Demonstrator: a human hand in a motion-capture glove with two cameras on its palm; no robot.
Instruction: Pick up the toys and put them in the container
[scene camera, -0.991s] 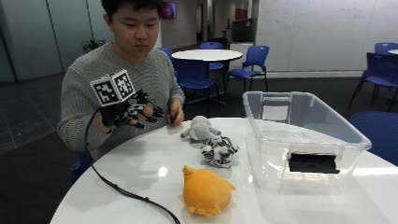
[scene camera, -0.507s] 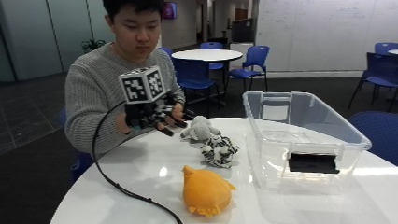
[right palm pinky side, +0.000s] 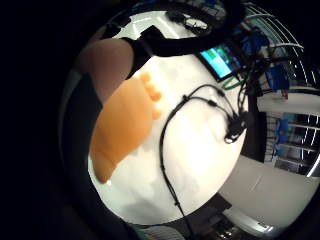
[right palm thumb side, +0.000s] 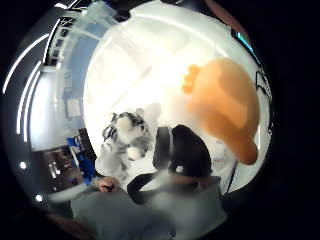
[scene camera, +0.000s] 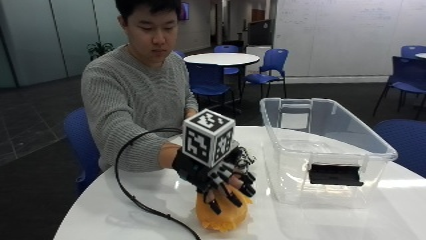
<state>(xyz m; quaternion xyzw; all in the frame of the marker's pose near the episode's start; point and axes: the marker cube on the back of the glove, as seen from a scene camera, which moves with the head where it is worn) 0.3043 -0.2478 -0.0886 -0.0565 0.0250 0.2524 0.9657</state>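
Container: clear plastic bin (scene camera: 329, 150) on white bench (scene camera: 120, 215), no toys inside.
Orange plush (scene camera: 223, 215): on bench beside bin.
Right hand (scene camera: 216, 177): above plush, grip wide, fingers spread, holding nothing.

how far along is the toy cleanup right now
Nothing looks done: the clear container holds no toy. In hand: the gloved right hand hovers over the orange plush, fingers spread, not gripping. Left: that plush and the striped tiger, both on the table.

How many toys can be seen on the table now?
2. The orange plush toy lies under the gloved right hand; the striped tiger toy stands beside it. Others may be hidden behind the hand.
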